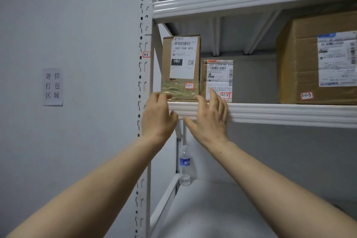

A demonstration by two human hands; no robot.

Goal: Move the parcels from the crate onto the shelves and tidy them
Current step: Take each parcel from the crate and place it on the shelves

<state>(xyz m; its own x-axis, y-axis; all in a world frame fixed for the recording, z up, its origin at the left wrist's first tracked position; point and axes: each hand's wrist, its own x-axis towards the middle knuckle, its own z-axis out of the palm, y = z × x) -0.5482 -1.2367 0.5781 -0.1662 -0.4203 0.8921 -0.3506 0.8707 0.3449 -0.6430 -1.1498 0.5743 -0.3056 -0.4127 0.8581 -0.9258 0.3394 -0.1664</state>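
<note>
Left hand (pixel 158 116) and right hand (pixel 209 120), fingers loosely spread and gripping nothing, rest at the base of the tall parcel (pixel 181 67), which stands upright beside the small parcel (pixel 217 79); an uneven push low on the tall parcel may topple it.

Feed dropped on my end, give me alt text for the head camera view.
Both hands reach up to a white shelf: left hand at the lower left corner of a tall box tagged 3-1-1, right hand in front of the smaller box 3-1-2 beside it. A big box, 3-1-3, stands further right.
</note>
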